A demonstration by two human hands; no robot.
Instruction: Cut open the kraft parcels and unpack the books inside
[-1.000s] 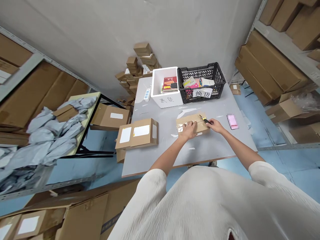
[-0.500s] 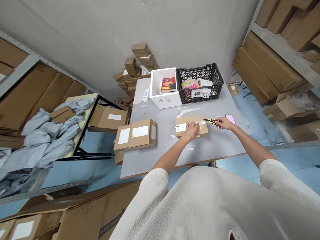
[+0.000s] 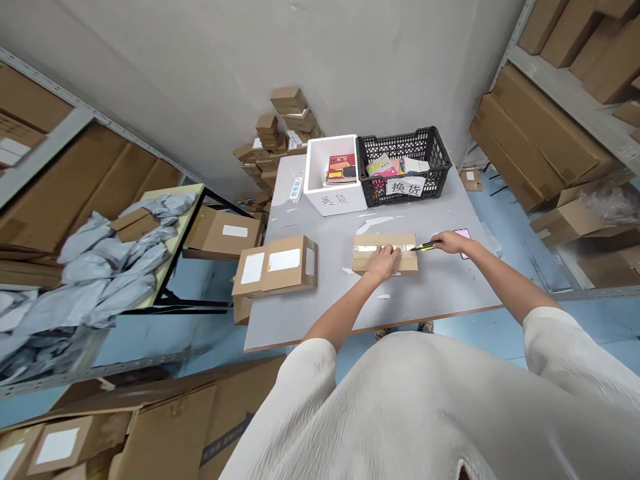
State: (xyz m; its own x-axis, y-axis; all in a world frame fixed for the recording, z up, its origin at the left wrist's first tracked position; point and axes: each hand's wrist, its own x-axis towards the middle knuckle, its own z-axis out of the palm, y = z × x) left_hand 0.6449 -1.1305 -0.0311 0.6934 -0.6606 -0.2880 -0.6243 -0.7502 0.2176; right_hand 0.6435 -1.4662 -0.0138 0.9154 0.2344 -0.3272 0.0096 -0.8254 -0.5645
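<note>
On the grey table (image 3: 330, 310) lies a small cardboard box (image 3: 409, 265) with shiny clear tape along its top. My left hand (image 3: 384, 261) presses down on that top, its fingers spread over the tape. Gripped in my right hand (image 3: 449, 242) is a black and yellow utility knife (image 3: 425, 247). The knife's tip is at the right end of the box, by the tape line; whether it cuts into the tape cannot be made out. A pink-screened phone (image 3: 464, 235) lies partly behind my right hand.
At the table's back stand a white foam box (image 3: 336, 203) and a black plastic crate (image 3: 440, 175), both holding books. Two labelled cartons (image 3: 285, 263) sit at the left. Grey mailing bags (image 3: 100, 267) fill a side table. Shelves with cartons (image 3: 545, 140) flank the room.
The knife has swung from above the box's top to its right end, now lying more level. My right hand has shifted slightly right and up. My left hand stays on the box.
</note>
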